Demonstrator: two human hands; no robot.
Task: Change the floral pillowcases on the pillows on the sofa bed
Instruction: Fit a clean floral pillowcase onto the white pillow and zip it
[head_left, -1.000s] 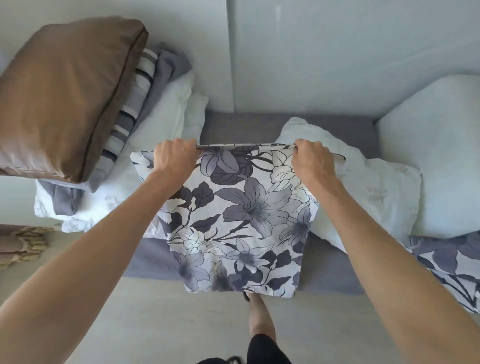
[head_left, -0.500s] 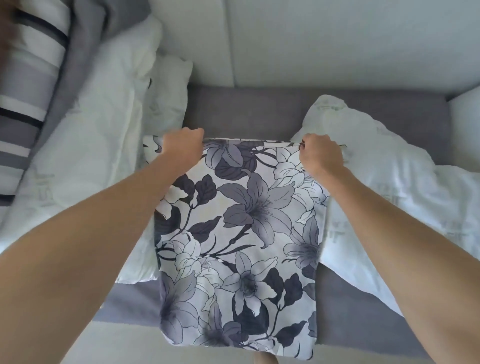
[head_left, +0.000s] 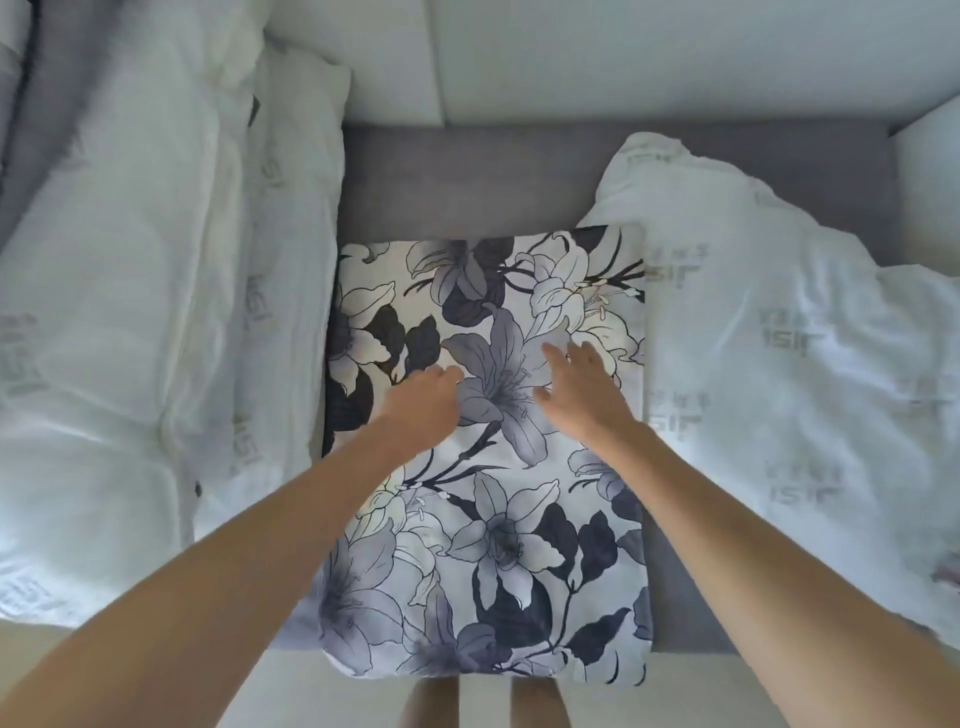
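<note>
Far left of the frame: stack of bare white pillows (head_left: 130, 322) with faint grey printed lettering, bunched and creased, running top to bottom. A strip of grey fabric (head_left: 36, 130) shows at the upper left edge, partly under the stack.

Centre: floral pillowcase (head_left: 498, 545) lies flat on the grey sofa bed (head_left: 467, 176), folded into a neat upright rectangle. Print is large lilies in grey-violet, white and cream with dark navy leaves on a pale ground. Top edge sits mid-frame. Bottom edge overhangs the front of the sofa bed toward lower centre. Its left edge touches the white pillows; its right edge touches or slightly overlaps the other pillow, cannot tell which.

Left hand (head_left: 423, 402) is over the upper-middle of the pillowcase, fingers loosely curled, gripping nothing; knuckles look to be on or just above the fabric, contact unclear.

Right hand (head_left: 582, 389) is just beside it, fingers extended and spread, holding nothing, palm down on or just above the large central lily. Slight motion blur on the fingertips.

Right of frame: another bare white pillow (head_left: 789, 374), same grey lettering, crumpled, lying on the sofa bed.

Top: pale wall panels (head_left: 623, 52) behind the sofa bed. Bottom centre: the person's legs (head_left: 483, 701) just below the pillowcase edge.
</note>
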